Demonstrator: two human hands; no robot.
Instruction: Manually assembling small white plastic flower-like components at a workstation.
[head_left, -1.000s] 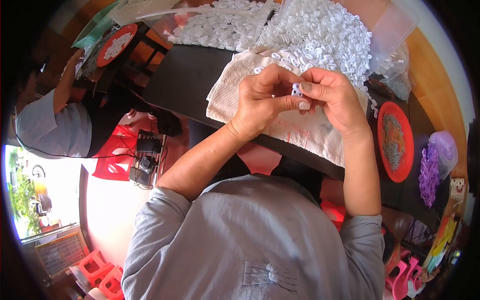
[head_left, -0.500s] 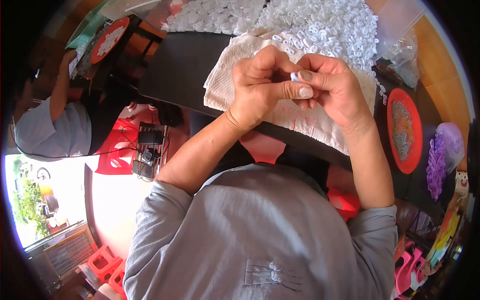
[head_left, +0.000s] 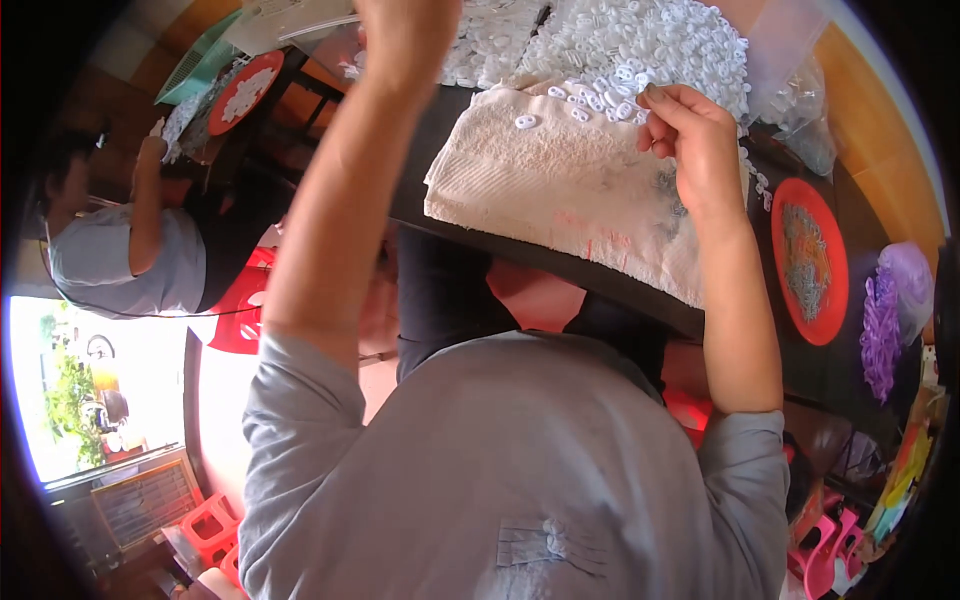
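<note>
My left hand point(head_left: 408, 38) is raised at the top edge of the view, its fingers cut off by the frame and the forearm blurred. Over the far right part of a folded beige towel point(head_left: 530, 185), my right hand point(head_left: 692, 128) is closed, thumb and forefinger pinched together. Whatever lies between those fingertips is too small to make out. Several small white oval plastic pieces with two holes point(head_left: 580, 116) lie along the towel's far edge. One single white piece point(head_left: 526, 122) sits apart on the towel. Behind them spreads a large heap of such pieces point(head_left: 640, 45).
A red oval tray point(head_left: 838, 290) with small grey metal parts stands on the right, beside a purple bundle point(head_left: 878, 335). A clear plastic bag point(head_left: 808, 125) lies at the back right. Another person point(head_left: 130, 250) works at a table on the left, near a red tray point(head_left: 222, 118).
My hands have parted from the small white piece they held together. The left has swung up and away to the far edge; the right has shifted slightly right and farther off.
</note>
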